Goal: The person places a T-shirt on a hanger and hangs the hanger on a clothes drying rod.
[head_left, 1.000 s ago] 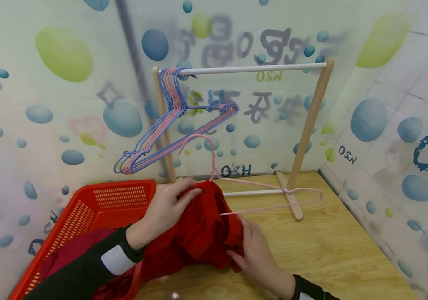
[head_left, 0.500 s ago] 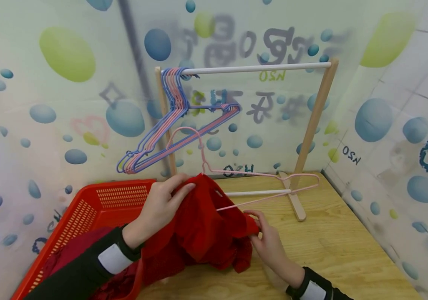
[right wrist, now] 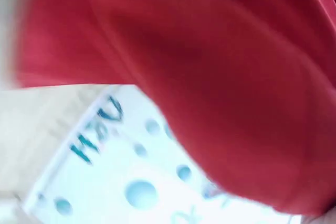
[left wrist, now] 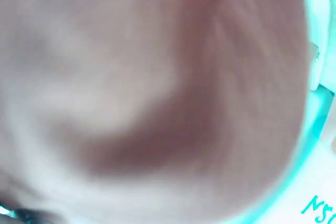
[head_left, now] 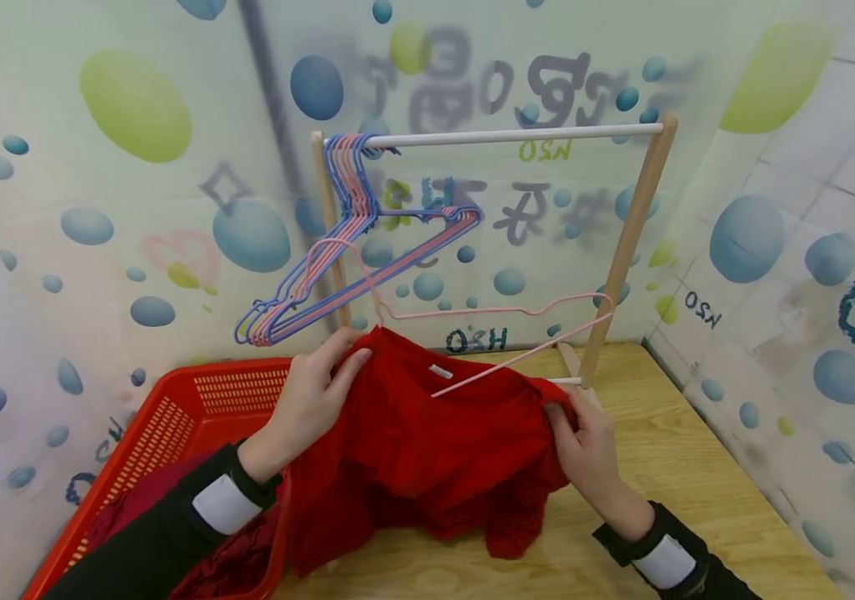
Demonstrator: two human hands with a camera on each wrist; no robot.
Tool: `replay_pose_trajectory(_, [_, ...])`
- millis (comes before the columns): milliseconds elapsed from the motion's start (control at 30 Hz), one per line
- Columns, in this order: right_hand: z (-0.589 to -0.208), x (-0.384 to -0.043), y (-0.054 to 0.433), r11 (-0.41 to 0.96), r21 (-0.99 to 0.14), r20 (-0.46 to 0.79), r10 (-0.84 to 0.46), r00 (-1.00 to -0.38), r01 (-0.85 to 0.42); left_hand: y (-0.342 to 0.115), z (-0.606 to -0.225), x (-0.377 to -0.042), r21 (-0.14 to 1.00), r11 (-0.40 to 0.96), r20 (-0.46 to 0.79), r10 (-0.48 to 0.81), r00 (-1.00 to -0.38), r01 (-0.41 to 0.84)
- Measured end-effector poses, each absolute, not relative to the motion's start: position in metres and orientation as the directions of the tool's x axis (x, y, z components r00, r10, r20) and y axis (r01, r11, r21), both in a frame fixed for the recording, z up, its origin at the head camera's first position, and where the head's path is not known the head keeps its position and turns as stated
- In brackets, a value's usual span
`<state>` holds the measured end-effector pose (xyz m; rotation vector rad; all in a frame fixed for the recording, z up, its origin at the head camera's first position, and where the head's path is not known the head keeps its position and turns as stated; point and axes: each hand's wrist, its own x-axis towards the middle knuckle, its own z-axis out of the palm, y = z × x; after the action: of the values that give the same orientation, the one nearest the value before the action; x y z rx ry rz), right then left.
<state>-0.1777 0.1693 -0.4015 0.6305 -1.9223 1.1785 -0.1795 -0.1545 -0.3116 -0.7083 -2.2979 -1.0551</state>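
Observation:
A red garment (head_left: 442, 450) with a small white label at its neck hangs between both hands above the wooden table. My left hand (head_left: 298, 412) pinches its left shoulder, where one side of a pink wire hanger (head_left: 472, 311) goes into the cloth. The hanger's hook rises free above that hand, and its other arm sticks out bare over the neckline. My right hand (head_left: 591, 450) grips the right shoulder edge, below the bare hanger end. Red cloth fills much of the right wrist view. In the left wrist view, the blurred left hand (left wrist: 157, 103) hides the work.
A red plastic basket (head_left: 240, 367) holding dark red clothes stands at the left. Behind is a wooden rack with a white top bar (head_left: 517, 136); several blue and pink hangers (head_left: 356, 218) hang at its left end. A patterned wall closes off the back.
My right hand has moved right and up, drawing the garment's right shoulder out wide and exposing the label. The hanger's hook has shifted left and its bare end has risen.

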Motion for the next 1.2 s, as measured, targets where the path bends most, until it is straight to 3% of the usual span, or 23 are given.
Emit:
replay_pose_trajectory(433, [-0.349, -0.183, 0.206, 0.553, -0.483, 0.791, -0.056, -0.609, -0.679, -0.162, -0.311, -0.182, 0.484, 0.629, 0.598, 0.271, -0.755, 0.609])
replay_pose_trajectory(600, [-0.336, -0.181, 0.216, 0.539, -0.527, 0.769, -0.028, -0.639, -0.657, -0.162, -0.311, -0.183, 0.470, 0.631, 0.596, 0.289, -0.749, 0.618])
replay_pose_trajectory(833, [-0.325, -0.177, 0.223, 0.486, -0.644, 0.682, 0.015, -0.732, -0.590, -0.161, -0.312, -0.182, 0.447, 0.656, 0.592, 0.293, -0.751, 0.608])
replay_pose_trajectory(1200, [-0.331, -0.179, 0.230, 0.403, -0.765, 0.595, 0.144, -0.790, -0.503, -0.161, -0.322, -0.185, 0.407, 0.690, 0.580, 0.312, -0.753, 0.599])
